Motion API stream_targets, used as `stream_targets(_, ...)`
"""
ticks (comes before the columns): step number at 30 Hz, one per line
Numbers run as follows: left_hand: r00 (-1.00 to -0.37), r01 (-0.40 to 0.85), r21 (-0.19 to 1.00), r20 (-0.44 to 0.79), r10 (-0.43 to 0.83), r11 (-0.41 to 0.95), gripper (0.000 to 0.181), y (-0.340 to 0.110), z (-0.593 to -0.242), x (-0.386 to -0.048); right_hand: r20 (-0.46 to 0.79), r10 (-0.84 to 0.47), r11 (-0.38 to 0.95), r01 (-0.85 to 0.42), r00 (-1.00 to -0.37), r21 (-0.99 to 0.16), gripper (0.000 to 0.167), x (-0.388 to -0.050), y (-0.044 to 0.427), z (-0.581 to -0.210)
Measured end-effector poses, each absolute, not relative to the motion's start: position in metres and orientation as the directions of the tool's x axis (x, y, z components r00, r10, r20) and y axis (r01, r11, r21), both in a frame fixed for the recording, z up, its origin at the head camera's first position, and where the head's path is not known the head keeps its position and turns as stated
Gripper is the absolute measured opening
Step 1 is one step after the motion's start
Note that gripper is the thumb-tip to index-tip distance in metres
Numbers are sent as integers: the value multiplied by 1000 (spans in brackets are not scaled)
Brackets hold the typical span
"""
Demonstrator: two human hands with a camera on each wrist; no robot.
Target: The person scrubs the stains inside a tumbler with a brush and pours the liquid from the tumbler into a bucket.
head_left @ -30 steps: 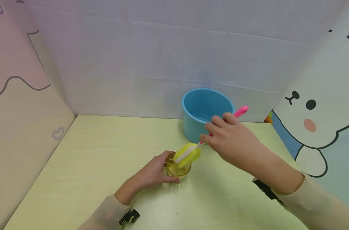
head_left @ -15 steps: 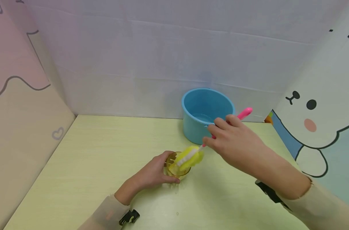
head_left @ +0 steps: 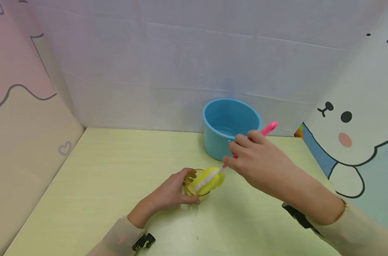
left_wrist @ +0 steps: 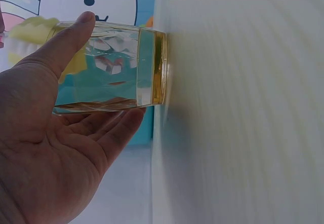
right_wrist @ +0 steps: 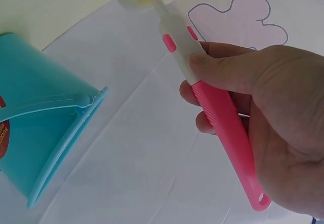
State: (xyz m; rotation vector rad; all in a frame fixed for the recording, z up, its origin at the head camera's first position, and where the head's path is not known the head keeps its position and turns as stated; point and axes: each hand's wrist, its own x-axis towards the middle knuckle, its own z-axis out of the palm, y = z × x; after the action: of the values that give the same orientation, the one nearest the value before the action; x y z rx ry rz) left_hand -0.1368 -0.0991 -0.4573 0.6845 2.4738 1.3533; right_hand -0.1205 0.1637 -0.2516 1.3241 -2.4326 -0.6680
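My left hand (head_left: 173,190) grips an amber-tinted glass cup (left_wrist: 114,67) that stands upright on the table, thumb on one side and fingers round the other. In my right hand (head_left: 261,160) is a sponge cup brush, its pink and white handle (right_wrist: 223,122) held between thumb and fingers. The brush's yellow and white sponge head (head_left: 210,180) slants down into the mouth of the cup, its lower end inside the rim. Part of the handle is hidden behind my right fingers in the head view.
A blue bucket (head_left: 213,142) with water in it stands behind the cup, near the back wall (head_left: 149,71). Its handle (right_wrist: 50,105) hangs down the side in the right wrist view. The pale table (head_left: 117,160) has a few water drops near the cup.
The sponge head first shifts slightly right, then moves down and left, deeper into the cup. My right hand follows with the handle. The left hand and cup stay in place.
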Motion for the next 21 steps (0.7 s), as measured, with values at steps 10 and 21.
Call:
stream_targets(10,-853,296,850,29,521,436,91,-100,-459,-137,67,-868,452,-725,-493,520,31,-124,157,-256)
stream_targets(21,-852,289,856,26,523,428,92,-100,-459,-138,89,-870,456,-720,-486,523,36,-134,154,-267)
